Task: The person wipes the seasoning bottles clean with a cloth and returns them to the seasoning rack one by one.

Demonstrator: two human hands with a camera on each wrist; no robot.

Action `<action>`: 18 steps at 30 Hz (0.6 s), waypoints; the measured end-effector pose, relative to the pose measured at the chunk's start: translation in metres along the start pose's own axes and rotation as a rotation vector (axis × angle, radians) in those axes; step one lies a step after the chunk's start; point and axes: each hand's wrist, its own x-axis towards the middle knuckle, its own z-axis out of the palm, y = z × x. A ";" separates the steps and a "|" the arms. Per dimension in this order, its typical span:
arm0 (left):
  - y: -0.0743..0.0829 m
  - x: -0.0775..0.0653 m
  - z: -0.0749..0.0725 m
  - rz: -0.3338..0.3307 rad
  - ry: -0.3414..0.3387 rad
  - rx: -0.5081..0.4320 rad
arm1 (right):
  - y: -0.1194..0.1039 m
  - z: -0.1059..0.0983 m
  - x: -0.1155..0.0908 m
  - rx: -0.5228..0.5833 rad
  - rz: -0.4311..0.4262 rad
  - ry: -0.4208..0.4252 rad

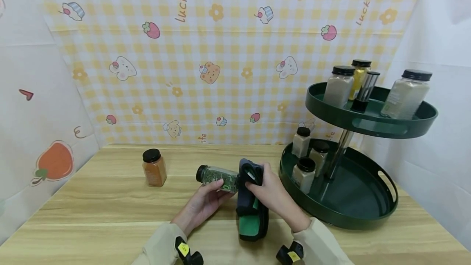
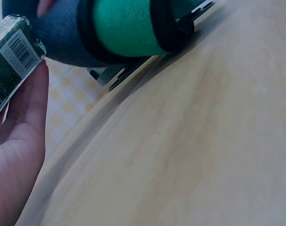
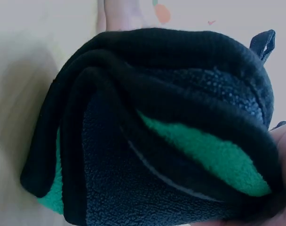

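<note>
My left hand (image 1: 206, 205) grips a clear jar of green dried herbs (image 1: 217, 175), tipped on its side with the black lid facing left. Its base end meets the folded cloth (image 1: 249, 225), which is dark blue-grey and green with black edging. My right hand (image 1: 274, 191) pinches the cloth near its top, thumb in front. In the left wrist view a barcode label shows on the herb jar (image 2: 13, 59), beside the rolled cloth (image 2: 129, 28). Layered folds of the cloth (image 3: 133, 174) fill the right wrist view, hiding most of the right hand (image 3: 285, 155).
A jar of orange spice (image 1: 155, 171) with a black lid stands on the wooden table (image 1: 92, 203) at left. On the right, a two-tier dark green tray stand (image 1: 353, 220) carries several jars on both tiers. A checked curtain (image 1: 235, 105) hangs behind.
</note>
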 end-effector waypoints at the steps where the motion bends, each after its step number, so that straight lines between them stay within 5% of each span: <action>1: 0.000 0.000 0.000 0.000 -0.005 0.006 | 0.003 0.000 0.002 -0.003 0.009 -0.002; 18: -0.001 0.000 -0.002 0.013 0.007 -0.014 | -0.015 -0.002 -0.010 0.040 -0.028 0.009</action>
